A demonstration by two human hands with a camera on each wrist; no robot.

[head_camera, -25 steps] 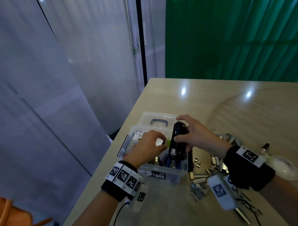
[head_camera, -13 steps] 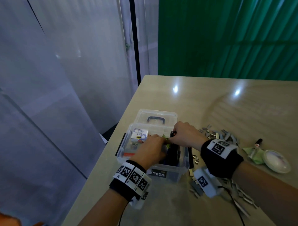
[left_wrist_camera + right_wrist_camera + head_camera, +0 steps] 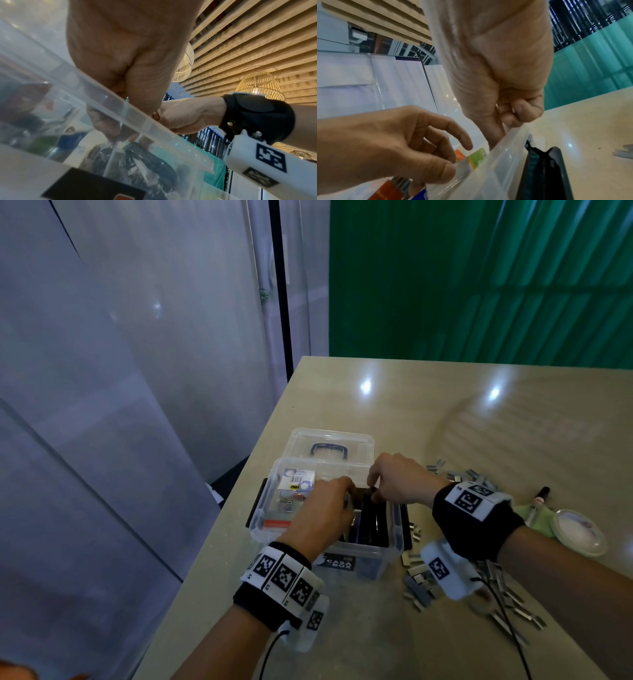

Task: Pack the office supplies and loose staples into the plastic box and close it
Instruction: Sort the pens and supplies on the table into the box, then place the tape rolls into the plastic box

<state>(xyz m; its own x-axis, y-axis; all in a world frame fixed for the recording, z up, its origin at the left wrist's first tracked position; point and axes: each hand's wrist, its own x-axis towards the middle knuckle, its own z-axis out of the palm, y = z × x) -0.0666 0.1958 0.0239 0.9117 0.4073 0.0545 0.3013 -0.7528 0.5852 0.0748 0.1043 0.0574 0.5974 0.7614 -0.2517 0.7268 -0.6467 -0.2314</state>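
So the clear plastic box [image 3: 359, 556] sits near the table's [image 3: 394, 392] left edge, its lid [image 3: 329, 440] lying flat at 12 o'clock from it. Both hands are down inside the box. A black stapler [image 3: 371, 518] lies in the right half, directly under the right hand's [image 3: 397, 479] fingertips, which curl down onto its far end; whether they actually grip it, can't tell. The left hand [image 3: 322, 515] sits at 9 o'clock of the stapler, fingers bent down between the stapler and a small white carton [image 3: 296, 482]; can't tell if it holds anything. Loose staples [image 3: 455, 474] are scattered at 3 to 5 o'clock of the box.
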